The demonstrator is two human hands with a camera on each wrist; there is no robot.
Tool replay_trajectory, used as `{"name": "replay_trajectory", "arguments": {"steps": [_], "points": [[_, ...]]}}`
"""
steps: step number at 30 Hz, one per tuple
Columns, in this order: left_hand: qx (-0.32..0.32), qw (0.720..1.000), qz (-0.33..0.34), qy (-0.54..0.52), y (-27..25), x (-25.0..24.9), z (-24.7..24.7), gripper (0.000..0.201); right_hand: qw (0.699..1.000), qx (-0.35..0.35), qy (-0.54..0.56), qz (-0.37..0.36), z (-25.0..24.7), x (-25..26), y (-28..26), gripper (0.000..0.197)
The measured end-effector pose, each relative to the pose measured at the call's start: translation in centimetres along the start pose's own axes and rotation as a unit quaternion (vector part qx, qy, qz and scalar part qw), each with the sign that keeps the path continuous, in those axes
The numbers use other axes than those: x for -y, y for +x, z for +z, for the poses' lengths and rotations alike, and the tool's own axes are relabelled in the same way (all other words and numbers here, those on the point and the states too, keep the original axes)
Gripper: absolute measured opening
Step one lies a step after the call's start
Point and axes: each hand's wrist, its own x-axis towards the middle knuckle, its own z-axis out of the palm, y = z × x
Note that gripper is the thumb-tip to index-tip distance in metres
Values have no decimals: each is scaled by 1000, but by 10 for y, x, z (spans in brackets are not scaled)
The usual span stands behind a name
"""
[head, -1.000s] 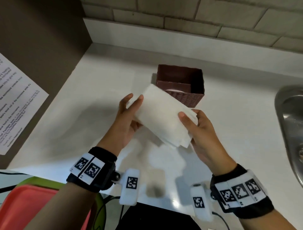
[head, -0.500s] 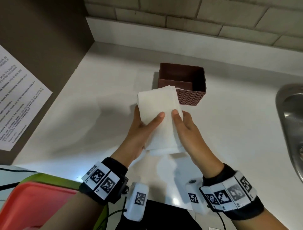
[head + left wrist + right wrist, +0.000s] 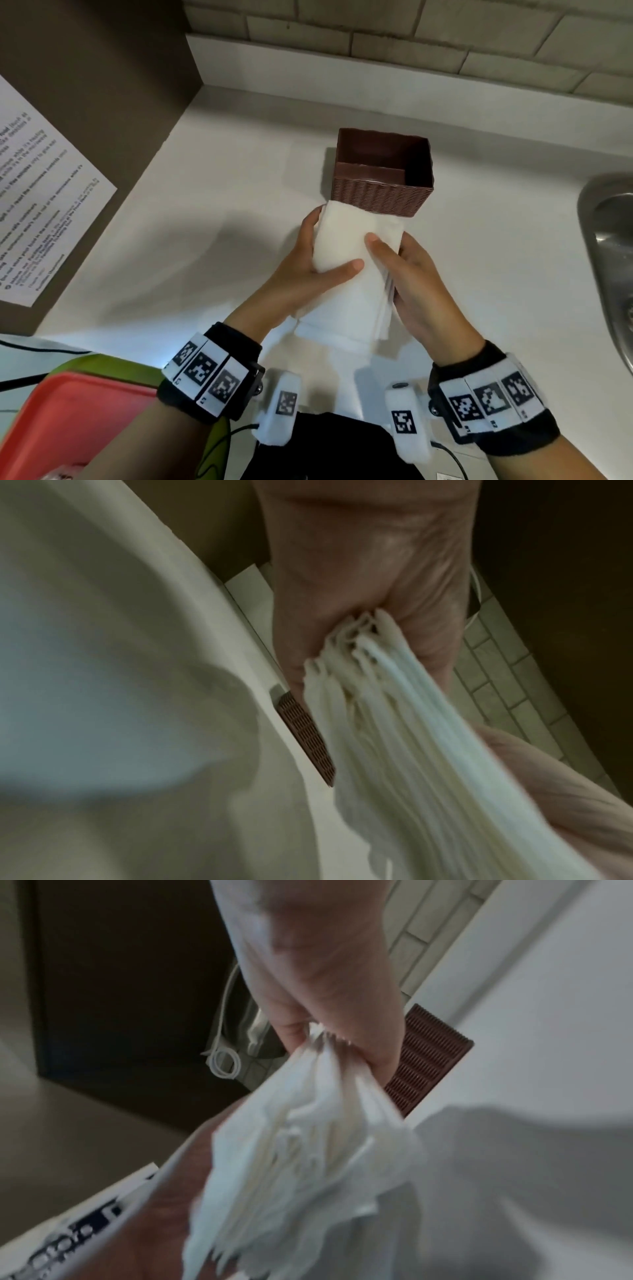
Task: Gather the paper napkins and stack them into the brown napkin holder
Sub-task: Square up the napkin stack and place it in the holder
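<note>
Both hands hold one thick stack of white paper napkins (image 3: 346, 260) above the counter, its far end just in front of the brown napkin holder (image 3: 383, 195). My left hand (image 3: 308, 270) grips the stack's left side, thumb lying across the top. My right hand (image 3: 407, 274) grips the right side, thumb on top as well. The left wrist view shows the napkins' layered edges (image 3: 404, 723) clamped in the palm, with a strip of the holder's woven wall (image 3: 304, 734) behind. In the right wrist view the napkin stack (image 3: 301, 1150) fans out from the fingers, the holder (image 3: 424, 1058) beyond. The holder's inside looks dark; its contents are unclear.
The white counter (image 3: 191, 240) meets a tiled wall behind the holder. A brown panel with a printed sheet (image 3: 41, 205) stands at the left. A steel sink (image 3: 613, 267) lies at the right edge. A red tray (image 3: 68, 425) on a green one sits at the lower left.
The stack turned from a slant to pointing lengthwise at the holder, and both hands shifted toward the holder. The thumbs moved closer together on top of the stack.
</note>
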Motion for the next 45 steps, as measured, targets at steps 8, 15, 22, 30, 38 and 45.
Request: {"name": "replay_trajectory", "arguments": {"steps": [8,15,22,30,38,45], "points": [[12,971,-60,-232,-12,20,-7,71,985,-47,165,18,-17,-9,1,62],[-3,989,-38,-146,-15,25,-23,69,996,30,7,83,-42,3,-6,71],[-27,974,-89,-206,-12,20,-9,49,994,22,-110,17,-34,-1,-9,38],[-155,984,57,-64,-21,25,1,27,998,-16,-57,-5,-44,-10,-8,51],[-179,982,52,-23,-22,23,10,14,996,-9,-79,-46,-42,-21,-12,54],[-178,981,59,52,-18,26,8,16,997,-22,-76,-25,-37,-23,-12,59]]}}
